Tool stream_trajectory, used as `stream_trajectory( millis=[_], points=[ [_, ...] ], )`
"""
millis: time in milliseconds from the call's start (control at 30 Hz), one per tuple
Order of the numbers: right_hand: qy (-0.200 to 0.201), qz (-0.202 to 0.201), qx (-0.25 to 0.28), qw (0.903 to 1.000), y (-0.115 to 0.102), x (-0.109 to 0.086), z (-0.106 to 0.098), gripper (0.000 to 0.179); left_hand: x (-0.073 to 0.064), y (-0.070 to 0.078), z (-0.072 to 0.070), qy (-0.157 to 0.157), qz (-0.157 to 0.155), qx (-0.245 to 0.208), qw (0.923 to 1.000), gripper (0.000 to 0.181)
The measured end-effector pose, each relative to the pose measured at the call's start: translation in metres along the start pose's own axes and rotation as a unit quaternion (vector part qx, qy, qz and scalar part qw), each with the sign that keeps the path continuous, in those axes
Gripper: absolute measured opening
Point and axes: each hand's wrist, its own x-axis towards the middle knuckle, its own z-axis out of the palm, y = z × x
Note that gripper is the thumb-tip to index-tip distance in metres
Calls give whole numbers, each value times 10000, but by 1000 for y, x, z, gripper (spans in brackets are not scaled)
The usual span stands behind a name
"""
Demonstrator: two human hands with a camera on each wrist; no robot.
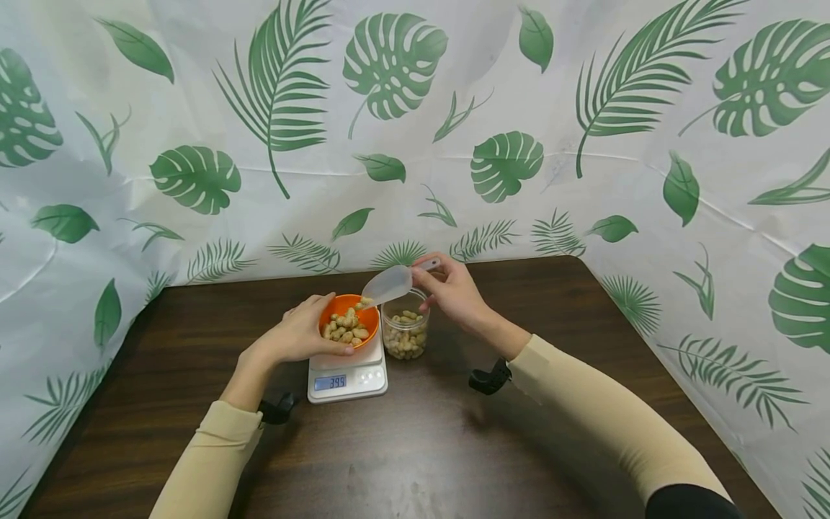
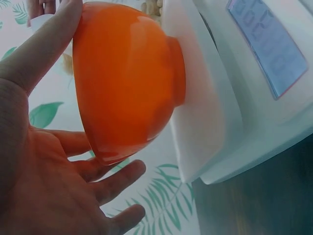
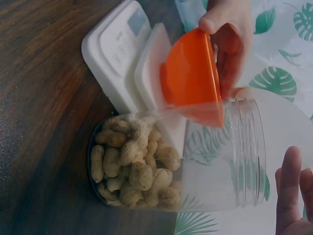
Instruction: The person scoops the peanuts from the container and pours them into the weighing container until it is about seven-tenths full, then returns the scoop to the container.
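Observation:
An orange bowl (image 2: pixel 122 83) of unshelled peanuts (image 1: pixel 345 330) sits on the white kitchen scale (image 1: pixel 359 380), whose display seems to read 395. My left hand (image 1: pixel 288 333) holds the bowl's left side, thumb at the near rim and fingers around the far side. With my right hand (image 1: pixel 454 292) I pinch the handle of a translucent scoop (image 1: pixel 390 284). Its bowl end tilts down to the left over the orange rim, peanuts at its lip. Just below my right hand stands a clear open jar (image 3: pixel 210 171), partly filled with peanuts (image 3: pixel 139 166).
Jar and scale stand side by side on a dark wooden table (image 1: pixel 415 454). Behind the table hangs a white leaf-print sheet (image 1: pixel 415 144), close to its back edge. Black wrist cameras (image 1: pixel 489 377) hang below both wrists.

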Motion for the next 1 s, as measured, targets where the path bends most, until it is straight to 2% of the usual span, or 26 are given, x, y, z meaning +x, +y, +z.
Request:
stream_trajectory(
  millis=[367,733,1000],
  points=[
    [-2,-175,-195,9997,-2,1,-6,26,1,-1,0,-43,-56,-60,10000,113],
    [184,-114,-416,9989,-10,-2,-17,27,0,-2,-1,-40,-40,-46,10000,113],
    [156,-104,-625,9979,-17,-4,-28,28,0,-1,-2,-38,-21,-49,10000,113]
  ],
)
